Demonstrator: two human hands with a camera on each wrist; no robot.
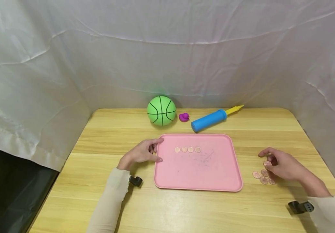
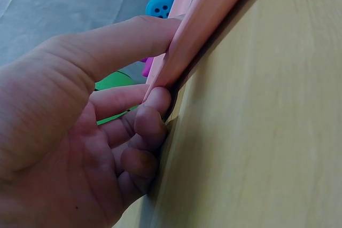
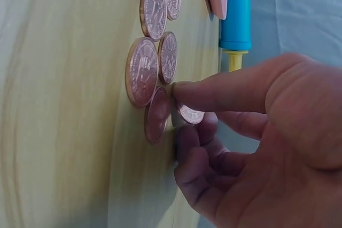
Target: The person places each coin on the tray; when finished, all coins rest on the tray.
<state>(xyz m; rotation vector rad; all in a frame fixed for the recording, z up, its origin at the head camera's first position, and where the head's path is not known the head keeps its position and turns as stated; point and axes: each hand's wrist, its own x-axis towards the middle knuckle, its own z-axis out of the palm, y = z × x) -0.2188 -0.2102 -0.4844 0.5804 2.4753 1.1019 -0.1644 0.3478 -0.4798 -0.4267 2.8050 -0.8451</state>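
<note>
A pink tray point(image 1: 199, 179) lies on the wooden table, with several copper-coloured coins point(image 1: 190, 149) in a short row across its upper half. At the tray's left side my left hand point(image 1: 139, 152) grips the edge, thumb over the rim and curled fingers against the outside. My right hand point(image 1: 284, 164), to the right of the tray, pinches one coin point(image 3: 191, 113) between thumb and fingers. Several more coins point(image 3: 143, 72) lie flat on the table in a loose cluster just beside and below those fingertips.
Along the table's back edge stand a green ball point(image 1: 161, 110) with black lines, a small purple rubber duck point(image 1: 184, 117) and a blue hand pump point(image 1: 209, 120) with a yellow nozzle. Pale curtains point(image 1: 184, 64) hang behind the table and at both sides.
</note>
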